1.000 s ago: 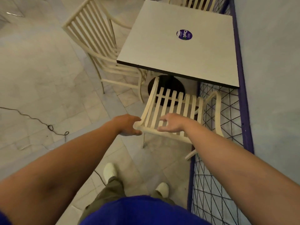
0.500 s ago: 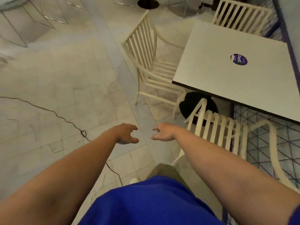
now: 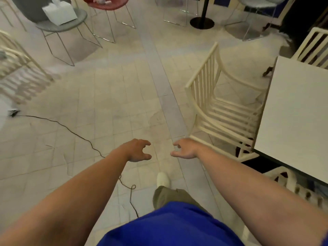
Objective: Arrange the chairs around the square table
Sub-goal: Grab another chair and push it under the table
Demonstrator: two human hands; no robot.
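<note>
The square white table [image 3: 298,110] fills the right edge of the view. A cream slatted chair [image 3: 220,105] is tucked against its left side, backrest toward the open floor. Another cream chair [image 3: 314,47] shows behind the table at the far right, and the top of a third [image 3: 291,181] peeks out under the table's near edge. My left hand [image 3: 137,150] and my right hand [image 3: 185,148] hover over bare floor, fingers curled apart, holding nothing. A blurred cream chair [image 3: 19,71] stands away at the far left.
A black cable [image 3: 76,134] runs across the tiled floor from the left to my feet. Grey wire-leg chairs [image 3: 60,25], one with a white box, and a red one [image 3: 108,4] stand at the back. A black table base [image 3: 202,23] sits beyond them.
Both hands have let go of the near chair's backrest. My view has swung left, away from the table, so the open floor and the far-left chair have come into sight.
</note>
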